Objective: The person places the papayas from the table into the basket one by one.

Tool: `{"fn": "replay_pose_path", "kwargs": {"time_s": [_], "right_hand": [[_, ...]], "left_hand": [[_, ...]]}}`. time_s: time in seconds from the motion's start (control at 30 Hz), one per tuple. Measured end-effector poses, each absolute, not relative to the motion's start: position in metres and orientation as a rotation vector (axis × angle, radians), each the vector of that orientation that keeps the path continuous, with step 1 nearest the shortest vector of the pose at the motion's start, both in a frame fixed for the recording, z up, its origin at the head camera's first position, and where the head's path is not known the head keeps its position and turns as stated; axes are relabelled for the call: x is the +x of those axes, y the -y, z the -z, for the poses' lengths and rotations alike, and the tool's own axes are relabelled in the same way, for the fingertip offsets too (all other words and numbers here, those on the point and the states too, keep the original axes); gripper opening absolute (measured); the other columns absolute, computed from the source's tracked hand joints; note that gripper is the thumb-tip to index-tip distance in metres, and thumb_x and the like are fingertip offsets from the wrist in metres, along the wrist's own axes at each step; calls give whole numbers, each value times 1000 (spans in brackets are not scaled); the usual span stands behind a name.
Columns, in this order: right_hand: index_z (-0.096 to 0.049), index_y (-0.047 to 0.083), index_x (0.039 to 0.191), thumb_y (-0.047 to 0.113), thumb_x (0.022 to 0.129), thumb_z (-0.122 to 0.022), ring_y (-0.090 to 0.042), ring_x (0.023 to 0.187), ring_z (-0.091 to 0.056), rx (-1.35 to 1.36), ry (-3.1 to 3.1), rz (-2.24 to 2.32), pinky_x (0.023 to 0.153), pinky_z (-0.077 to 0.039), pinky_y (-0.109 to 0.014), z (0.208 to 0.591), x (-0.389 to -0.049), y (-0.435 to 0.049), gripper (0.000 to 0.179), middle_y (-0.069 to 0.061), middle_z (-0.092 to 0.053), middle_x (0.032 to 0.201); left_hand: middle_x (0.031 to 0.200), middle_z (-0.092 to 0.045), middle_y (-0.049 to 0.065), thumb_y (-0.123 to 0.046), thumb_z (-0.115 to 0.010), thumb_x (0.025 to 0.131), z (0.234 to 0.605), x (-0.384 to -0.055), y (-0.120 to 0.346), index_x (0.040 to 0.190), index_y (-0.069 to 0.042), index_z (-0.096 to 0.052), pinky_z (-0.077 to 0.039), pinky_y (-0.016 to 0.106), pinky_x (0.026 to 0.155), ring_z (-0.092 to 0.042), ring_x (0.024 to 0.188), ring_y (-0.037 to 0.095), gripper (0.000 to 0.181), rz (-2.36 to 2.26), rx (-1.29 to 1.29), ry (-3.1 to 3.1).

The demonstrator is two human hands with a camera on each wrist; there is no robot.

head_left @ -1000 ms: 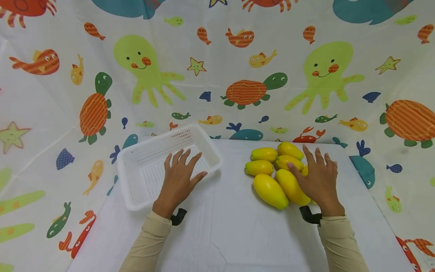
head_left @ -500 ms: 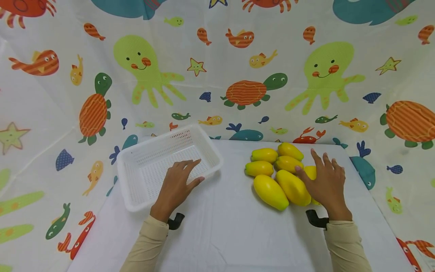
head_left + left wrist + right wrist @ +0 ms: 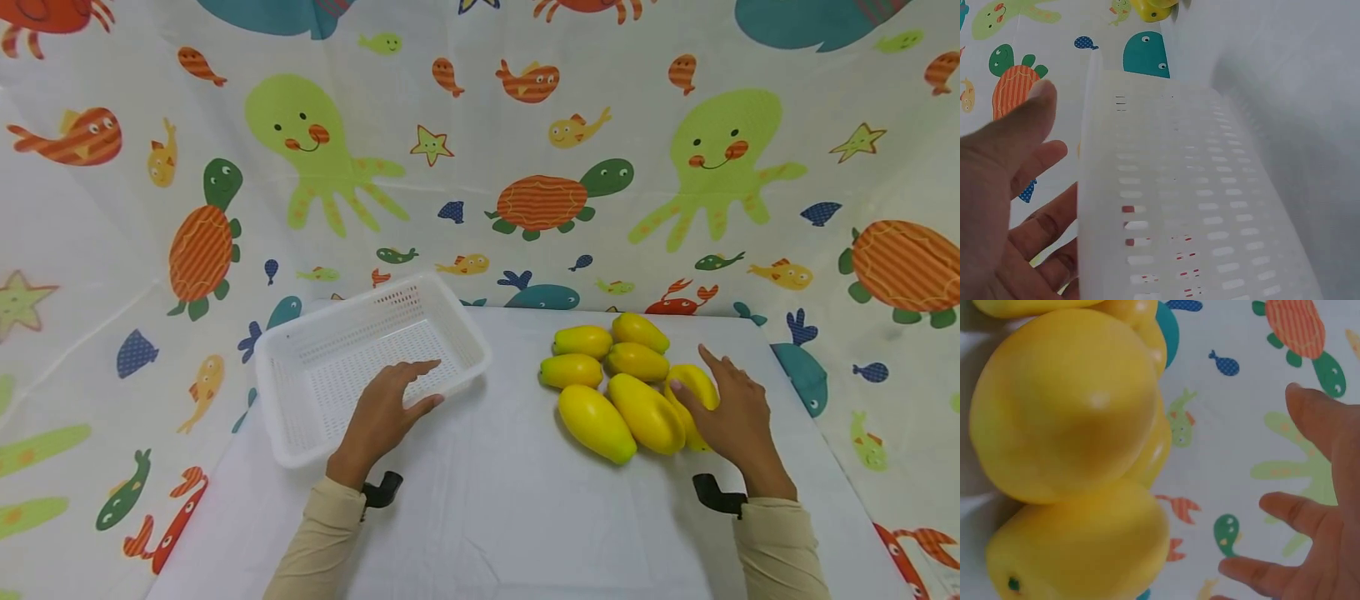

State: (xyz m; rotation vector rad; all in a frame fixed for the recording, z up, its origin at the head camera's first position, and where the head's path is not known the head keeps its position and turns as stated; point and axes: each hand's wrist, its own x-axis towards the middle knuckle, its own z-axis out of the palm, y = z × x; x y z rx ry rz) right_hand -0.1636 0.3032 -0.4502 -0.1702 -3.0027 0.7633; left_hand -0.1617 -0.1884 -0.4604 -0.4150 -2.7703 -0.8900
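Note:
A white perforated plastic basket (image 3: 326, 379) stands at the left of the table, with nothing in it. My left hand (image 3: 381, 417) hovers over its near rim, fingers loosely bent and thumb apart; the left wrist view shows the slotted side wall (image 3: 1172, 187) beside that hand. Several yellow oval fruits that look like papayas (image 3: 647, 414) lie grouped at the right, some with greenish ends. Above the rightmost fruit (image 3: 692, 385), my right hand (image 3: 733, 412) is held with fingers spread and nothing in it. In the right wrist view its fingers (image 3: 1294, 512) show apart from the fruits.
A white cloth covers the table (image 3: 517, 517). Behind and at both sides hangs a curtain (image 3: 480, 125) printed with sea animals. A black strap mount (image 3: 382, 490) sits on the left wrist, another mount (image 3: 718, 496) on the right.
The right hand has moved right and toward the body, uncovering more of the rightmost fruit. The left hand has drawn slightly back and left, its fingers less spread. Basket and fruits stay in place.

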Motion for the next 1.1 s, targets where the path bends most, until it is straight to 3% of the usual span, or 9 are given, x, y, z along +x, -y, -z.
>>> {"fn": "replay_pose_path", "kwargs": {"time_s": [0.27,0.53,0.73,0.93,1.1], "right_hand": [[-11,20,172,61,107,-49,-70,151,-10,-163,3032,-973,109,-13,-94,458,-158,-316,86,-39,-14,170],[-12,25,172,65,106,-49,-65,154,-14,-245,3058,-1112,111,-22,-90,468,-158,-324,86,-33,-12,174],[-11,30,172,67,106,-46,-63,150,-23,-277,3068,-1200,115,-31,-83,474,-157,-330,84,-34,-13,173],[-14,33,172,67,105,-47,-61,154,-19,-342,3025,-1298,117,-33,-78,478,-157,-334,82,-30,-9,176],[-19,28,172,61,108,-48,-61,154,-21,-395,2983,-1296,117,-34,-77,483,-158,-336,78,-30,-11,176]], "left_hand": [[134,-75,7,-21,-87,90,470,-166,192,141,-20,-69,-63,49,95,-74,113,29,54,1099,-427,2731],[119,-81,4,-17,-86,91,474,-169,193,132,-18,-74,-65,45,89,-77,106,23,43,1159,-462,2697],[121,-81,1,-17,-86,90,475,-169,192,128,-19,-76,-65,43,88,-77,105,19,40,1170,-464,2693],[119,-81,0,-13,-86,89,475,-168,192,126,-21,-78,-64,42,84,-77,101,20,38,1159,-428,2698],[115,-82,1,-14,-86,89,473,-168,191,122,-21,-80,-64,42,84,-77,98,21,34,1135,-388,2719]]}}
